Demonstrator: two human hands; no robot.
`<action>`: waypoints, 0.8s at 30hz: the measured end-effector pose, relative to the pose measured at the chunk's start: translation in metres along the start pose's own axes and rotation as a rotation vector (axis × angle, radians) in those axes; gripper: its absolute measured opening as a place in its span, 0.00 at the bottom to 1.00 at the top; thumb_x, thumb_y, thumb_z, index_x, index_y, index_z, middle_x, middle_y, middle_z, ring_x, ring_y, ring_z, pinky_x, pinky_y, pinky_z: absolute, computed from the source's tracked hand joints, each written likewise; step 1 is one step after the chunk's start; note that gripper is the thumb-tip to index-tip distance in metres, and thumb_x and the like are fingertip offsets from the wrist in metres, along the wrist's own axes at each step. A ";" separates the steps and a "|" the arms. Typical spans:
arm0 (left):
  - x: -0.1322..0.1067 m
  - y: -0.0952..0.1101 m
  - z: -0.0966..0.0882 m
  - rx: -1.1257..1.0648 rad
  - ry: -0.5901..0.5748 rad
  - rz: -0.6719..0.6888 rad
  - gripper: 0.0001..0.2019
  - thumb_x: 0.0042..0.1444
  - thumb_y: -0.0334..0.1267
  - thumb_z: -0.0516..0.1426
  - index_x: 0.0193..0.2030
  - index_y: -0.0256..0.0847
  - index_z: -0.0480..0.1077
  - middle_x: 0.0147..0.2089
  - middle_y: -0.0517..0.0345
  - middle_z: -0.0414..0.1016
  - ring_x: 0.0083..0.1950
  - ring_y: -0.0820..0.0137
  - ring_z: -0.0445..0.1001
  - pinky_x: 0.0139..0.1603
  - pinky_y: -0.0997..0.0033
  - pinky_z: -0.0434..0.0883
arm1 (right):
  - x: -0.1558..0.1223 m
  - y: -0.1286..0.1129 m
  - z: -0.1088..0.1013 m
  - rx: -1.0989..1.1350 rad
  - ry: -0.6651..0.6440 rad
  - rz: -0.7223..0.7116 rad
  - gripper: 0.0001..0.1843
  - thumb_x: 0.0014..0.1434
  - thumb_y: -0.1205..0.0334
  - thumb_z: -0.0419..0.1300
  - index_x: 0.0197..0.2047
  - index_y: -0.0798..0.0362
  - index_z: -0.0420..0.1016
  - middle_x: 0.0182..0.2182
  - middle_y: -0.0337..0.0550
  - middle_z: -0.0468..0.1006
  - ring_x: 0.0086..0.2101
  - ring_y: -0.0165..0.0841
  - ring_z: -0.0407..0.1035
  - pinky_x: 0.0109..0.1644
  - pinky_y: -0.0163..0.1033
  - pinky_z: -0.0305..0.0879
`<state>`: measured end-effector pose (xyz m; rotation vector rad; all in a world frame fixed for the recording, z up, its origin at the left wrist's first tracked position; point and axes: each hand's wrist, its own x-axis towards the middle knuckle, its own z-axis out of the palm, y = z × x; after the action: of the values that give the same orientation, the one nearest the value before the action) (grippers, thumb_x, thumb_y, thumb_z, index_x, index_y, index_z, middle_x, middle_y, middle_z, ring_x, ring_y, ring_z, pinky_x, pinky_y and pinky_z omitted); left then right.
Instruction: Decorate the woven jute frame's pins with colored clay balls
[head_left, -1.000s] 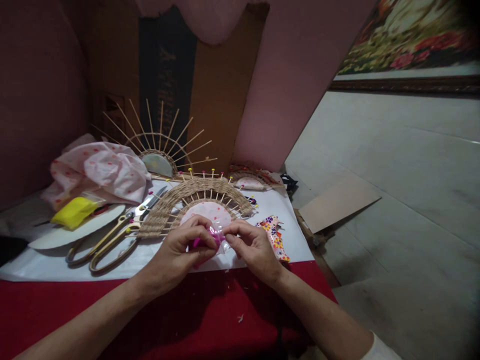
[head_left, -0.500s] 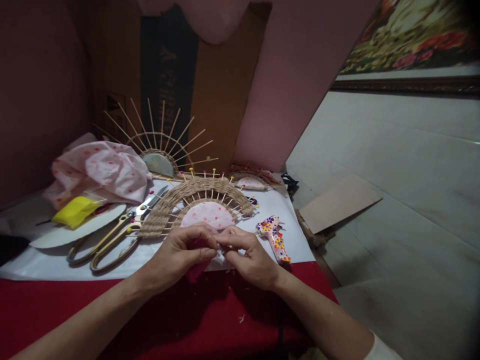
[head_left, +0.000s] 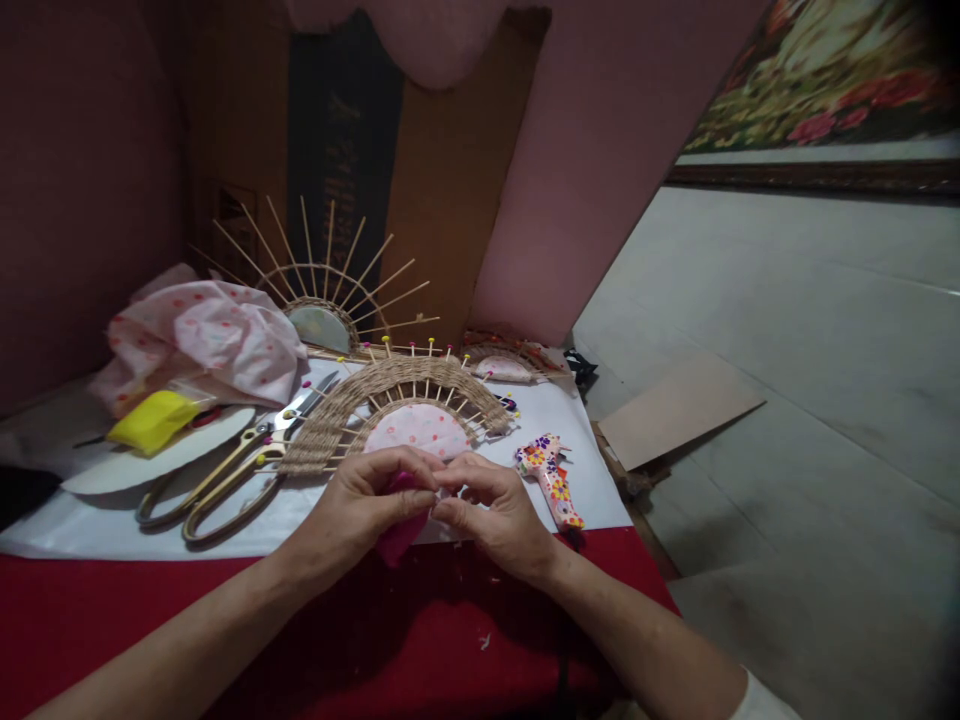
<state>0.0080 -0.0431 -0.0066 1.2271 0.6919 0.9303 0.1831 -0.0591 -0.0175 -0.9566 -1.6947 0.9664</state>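
Observation:
Close together, my left hand [head_left: 371, 500] and my right hand [head_left: 499, 510] meet fingertip to fingertip above the table's front. Thin magenta material [head_left: 401, 540], cloth or plastic, hangs from the closed fingers of my left hand. My right thumb and forefinger pinch at a small pale bit, mostly hidden by the fingers. Just beyond lies a woven twine half-ring [head_left: 405, 375] on sticks with yellow and pink pin heads. Its centre is a half-round pad [head_left: 416, 430] in pink dotted fabric. A flower-patterned glue gun [head_left: 551, 480] lies right of my right hand.
Large scissors [head_left: 247, 460] lie at left, beside a yellow packet [head_left: 154, 420] on a white card [head_left: 97, 478]. Crumpled dotted cloth [head_left: 210, 335] sits behind them. Another stick frame [head_left: 326, 275] leans at the back. White sheeting [head_left: 75, 525] covers part of the red tabletop [head_left: 315, 640].
More of the magenta material shows below my left fingers. The right fingers have shifted slightly at the pinch, and the pale bit shows less. The view has moved very slightly.

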 end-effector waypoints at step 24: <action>0.003 -0.010 -0.005 -0.212 -0.066 -0.179 0.08 0.44 0.34 0.67 0.26 0.36 0.72 0.32 0.54 0.81 0.32 0.71 0.76 0.35 0.73 0.70 | 0.002 0.006 -0.007 0.036 0.190 0.004 0.09 0.51 0.60 0.67 0.38 0.48 0.81 0.30 0.40 0.72 0.30 0.29 0.66 0.27 0.33 0.63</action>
<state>0.0071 -0.0390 -0.0171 0.9868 0.6230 0.7893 0.1898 -0.0536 -0.0207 -0.9955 -1.5123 0.8765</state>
